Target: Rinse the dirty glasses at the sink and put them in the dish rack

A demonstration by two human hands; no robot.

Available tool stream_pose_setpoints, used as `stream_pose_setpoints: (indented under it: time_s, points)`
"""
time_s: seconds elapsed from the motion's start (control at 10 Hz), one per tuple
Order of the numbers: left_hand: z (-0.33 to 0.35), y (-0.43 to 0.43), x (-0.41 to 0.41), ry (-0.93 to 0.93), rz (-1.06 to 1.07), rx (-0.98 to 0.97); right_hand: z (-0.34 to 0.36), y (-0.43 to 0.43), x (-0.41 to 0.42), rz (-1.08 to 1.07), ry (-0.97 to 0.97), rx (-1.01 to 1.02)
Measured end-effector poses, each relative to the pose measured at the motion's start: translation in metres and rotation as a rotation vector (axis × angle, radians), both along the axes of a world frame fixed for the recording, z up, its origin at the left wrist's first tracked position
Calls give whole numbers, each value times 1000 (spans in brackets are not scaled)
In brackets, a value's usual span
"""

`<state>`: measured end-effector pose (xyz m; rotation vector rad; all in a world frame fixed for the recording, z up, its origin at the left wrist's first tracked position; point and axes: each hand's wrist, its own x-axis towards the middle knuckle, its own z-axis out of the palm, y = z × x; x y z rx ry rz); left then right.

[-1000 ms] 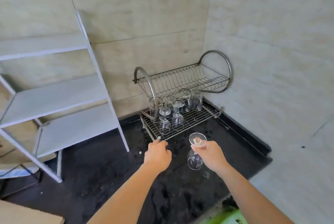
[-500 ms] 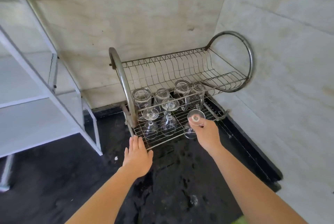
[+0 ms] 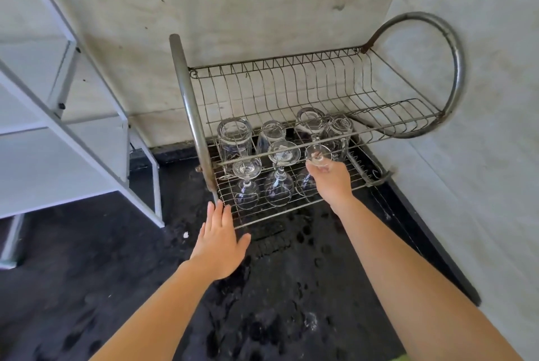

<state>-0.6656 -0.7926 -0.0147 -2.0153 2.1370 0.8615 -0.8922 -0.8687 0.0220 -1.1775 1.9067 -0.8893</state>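
Now my right hand (image 3: 332,179), fingers pinching the inverted stemmed glass (image 3: 316,156) by its foot, has lowered it onto the dish rack (image 3: 291,216) at frame centre, while my left hand (image 3: 220,239), fingers pressed together, steadies the rack's front edge, so only the release remains.

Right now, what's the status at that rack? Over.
Right hand gripping upturned stemmed glass, lowering it onto dish rack lower shelf. Left hand flat, empty, at rack's front corner. Slot beside two stemmed glasses clear.
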Motion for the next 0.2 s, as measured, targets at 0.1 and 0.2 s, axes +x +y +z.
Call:
stream_pose_setpoints:
  time_s: [0.1, 0.2]
  points:
    - [0, -1, 1, 7, -8, 22, -4, -4, -2, 56, 4, 55]
    - [0, -2, 1, 10, 3, 35, -3, -4, -1, 62, 19, 108]
